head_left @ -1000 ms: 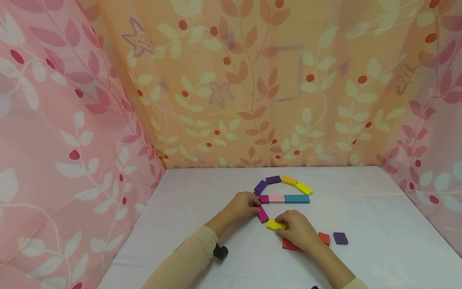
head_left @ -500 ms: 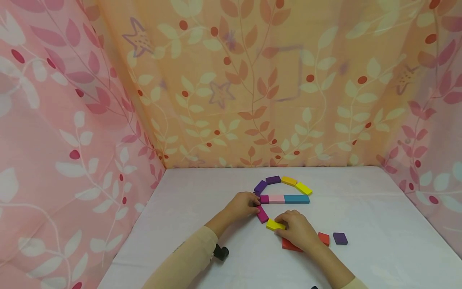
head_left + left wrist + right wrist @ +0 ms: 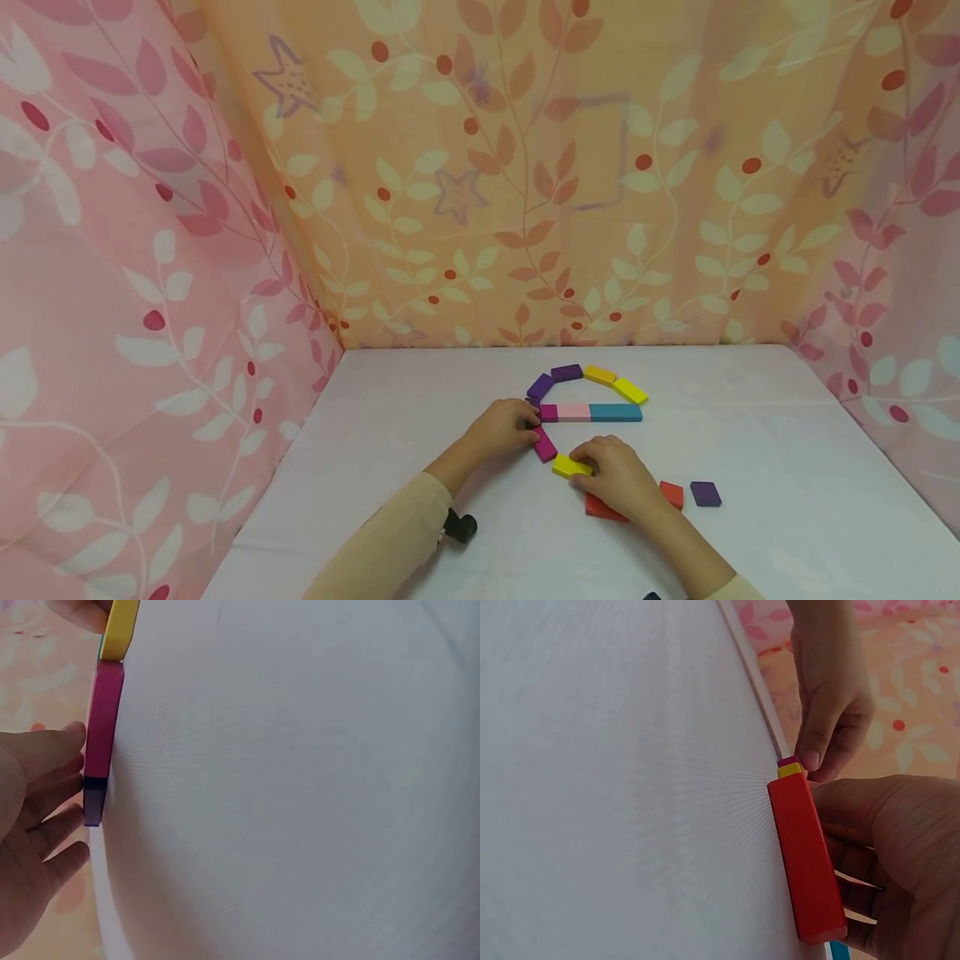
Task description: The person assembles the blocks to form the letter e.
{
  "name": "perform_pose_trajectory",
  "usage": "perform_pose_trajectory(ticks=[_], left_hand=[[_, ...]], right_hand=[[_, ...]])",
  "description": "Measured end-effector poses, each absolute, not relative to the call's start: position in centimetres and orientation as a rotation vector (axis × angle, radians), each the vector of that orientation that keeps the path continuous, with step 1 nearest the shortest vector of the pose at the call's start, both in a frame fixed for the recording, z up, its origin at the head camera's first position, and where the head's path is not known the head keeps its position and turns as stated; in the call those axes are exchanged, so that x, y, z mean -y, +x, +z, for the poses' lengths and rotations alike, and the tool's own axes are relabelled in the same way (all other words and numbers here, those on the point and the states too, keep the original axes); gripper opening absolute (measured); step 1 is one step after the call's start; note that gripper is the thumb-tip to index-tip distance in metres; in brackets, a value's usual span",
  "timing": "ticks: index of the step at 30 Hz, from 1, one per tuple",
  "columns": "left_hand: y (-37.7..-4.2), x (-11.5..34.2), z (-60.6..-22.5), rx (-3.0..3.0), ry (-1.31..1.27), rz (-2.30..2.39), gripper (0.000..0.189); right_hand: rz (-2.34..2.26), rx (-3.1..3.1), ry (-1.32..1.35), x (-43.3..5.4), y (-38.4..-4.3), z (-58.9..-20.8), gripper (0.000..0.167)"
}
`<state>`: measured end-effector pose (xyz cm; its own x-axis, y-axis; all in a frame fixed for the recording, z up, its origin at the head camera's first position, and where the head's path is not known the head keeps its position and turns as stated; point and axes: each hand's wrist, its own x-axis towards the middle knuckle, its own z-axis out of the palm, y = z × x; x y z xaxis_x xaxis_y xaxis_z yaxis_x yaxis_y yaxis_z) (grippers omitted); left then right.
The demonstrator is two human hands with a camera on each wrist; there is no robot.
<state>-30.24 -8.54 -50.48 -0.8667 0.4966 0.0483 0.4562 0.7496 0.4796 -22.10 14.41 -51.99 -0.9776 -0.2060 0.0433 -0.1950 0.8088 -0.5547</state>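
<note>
My left hand (image 3: 504,428) is at the left end of an arc of coloured blocks. Its thumb and fingers are around a dark purple block (image 3: 94,801), mostly hidden in the head view, and the thumb touches the magenta block (image 3: 544,445) beside it. My right hand (image 3: 617,471) pinches a yellow block (image 3: 567,467) between thumb and fingers, its end meeting the magenta block. Under the right hand lies a red block (image 3: 604,507), partly covered; it stands nearest in the right wrist view. Another red block (image 3: 671,495) shows past the wrist.
A straight row of magenta, pink (image 3: 573,412) and blue (image 3: 616,412) blocks lies inside the arc. Purple, orange (image 3: 600,375) and bright yellow (image 3: 630,390) blocks form its far side. A loose purple block (image 3: 705,493) lies at right. Patterned curtains surround the white table (image 3: 405,383).
</note>
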Motion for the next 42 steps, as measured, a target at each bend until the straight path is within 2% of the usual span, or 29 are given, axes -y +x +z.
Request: perform_pose_trajectory(ticks=[10,19,23,27,42], left_hand=[[-29.3,8.4,-50.1,-2.888,0.771,0.788,0.026],[-26.9,8.0,-49.3,-2.925,0.791,0.73,0.028],[-25.9,7.9,-49.7,-2.928,0.807,0.774,0.023],[-25.2,7.7,-50.3,-2.91,0.72,0.89,0.018],[-24.0,6.6,-51.6,-2.942,0.663,0.94,0.024]], right_hand=[[-0.917,-2.961,-0.331,-14.4,-22.2,-52.1,0.032],[-0.937,-2.966,-0.35,-14.4,-22.2,-52.2,0.031],[-0.943,-2.963,-0.352,-14.5,-22.2,-52.2,0.031],[-0.939,-2.963,-0.349,-14.6,-22.3,-52.3,0.031],[-0.95,-2.962,-0.347,-14.7,-22.3,-52.4,0.031]])
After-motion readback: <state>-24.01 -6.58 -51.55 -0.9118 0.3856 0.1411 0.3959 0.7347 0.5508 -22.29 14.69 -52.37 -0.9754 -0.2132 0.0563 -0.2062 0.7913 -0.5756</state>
